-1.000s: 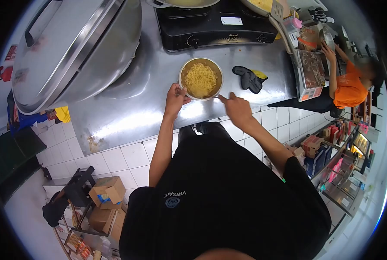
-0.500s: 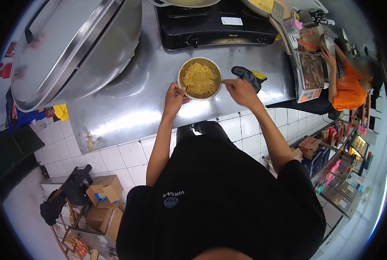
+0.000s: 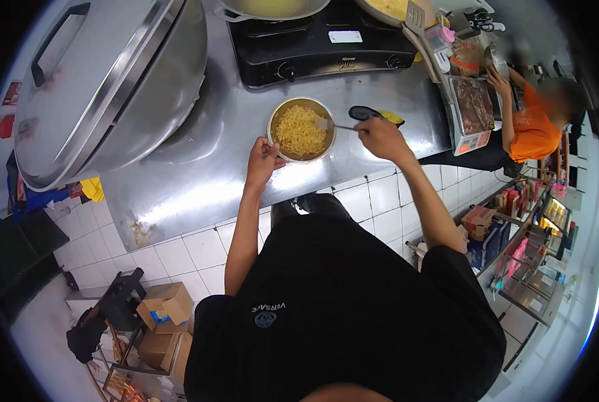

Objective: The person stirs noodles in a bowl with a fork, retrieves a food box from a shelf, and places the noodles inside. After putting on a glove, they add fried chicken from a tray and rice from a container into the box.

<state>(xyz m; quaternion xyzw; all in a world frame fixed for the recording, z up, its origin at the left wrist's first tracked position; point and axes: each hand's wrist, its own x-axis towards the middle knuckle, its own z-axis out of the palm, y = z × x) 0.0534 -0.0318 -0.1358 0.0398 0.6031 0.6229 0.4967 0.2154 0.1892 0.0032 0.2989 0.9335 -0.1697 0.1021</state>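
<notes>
A round metal bowl (image 3: pixel 273 147) stands on the steel counter, holding crumbly yellow food (image 3: pixel 299 130) that looks like short noodle pieces or mash. My left hand (image 3: pixel 262 163) pinches the bowl's near-left rim, thumb at the edge. My right hand (image 3: pixel 382 139) is closed round the handle of a metal fork (image 3: pixel 343 126), though its tines are blurred. The fork's head reaches over the bowl's right side and touches the food. Just beyond my right hand lies a black and yellow item (image 3: pixel 364 112), partly covered, perhaps a mitt.
A black gas stove (image 3: pixel 326 63) with pans (image 3: pixel 273 8) is at the back. A large lidded steel pot (image 3: pixel 139 100) fills the left. A spatula (image 3: pixel 415 20) and a scale (image 3: pixel 471 142) with a packed tray are at right, where a person in orange (image 3: pixel 534 130) works.
My right hand has raised the fork from low in the food to its top, and the fork's head now shows. The view has shifted slightly; my left hand keeps hold of the bowl.
</notes>
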